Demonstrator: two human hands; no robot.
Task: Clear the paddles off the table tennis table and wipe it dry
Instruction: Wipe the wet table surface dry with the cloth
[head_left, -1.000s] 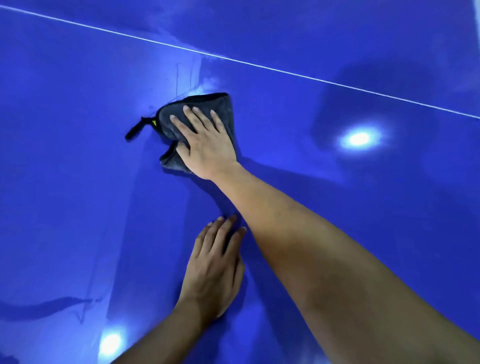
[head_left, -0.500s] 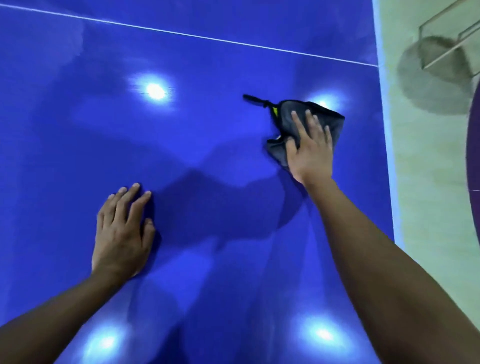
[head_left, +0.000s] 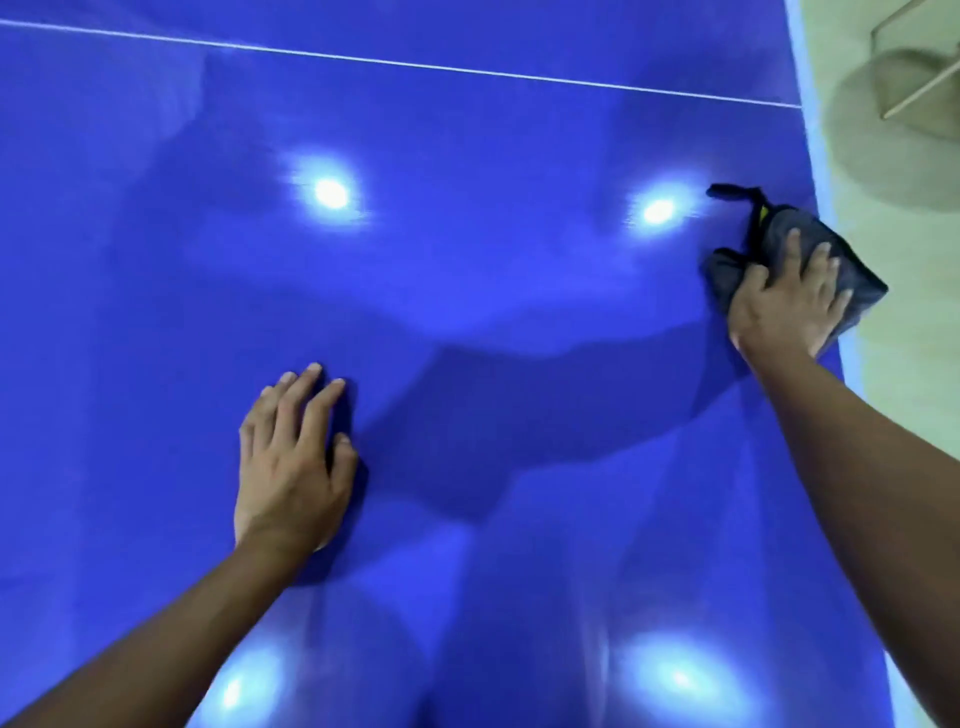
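Note:
The blue table tennis table (head_left: 467, 291) fills the view, glossy with ceiling lights mirrored in it. My right hand (head_left: 789, 306) presses flat on a dark grey cloth (head_left: 857, 280) at the table's right edge; part of the cloth hangs past the edge. A black loop on the cloth (head_left: 732, 193) trails to the upper left. My left hand (head_left: 291, 467) rests flat on the table surface, fingers straight, holding nothing. No paddles are in view.
A thin white line (head_left: 415, 65) crosses the table at the top. The table's right edge (head_left: 815, 171) runs down the right side, with pale floor (head_left: 914, 415) beyond it and a metal-framed object (head_left: 904, 78) with its shadow at the top right.
My right hand has slid the cloth rightward across the table, from near the middle to the right edge. My left hand has stayed flat on the surface.

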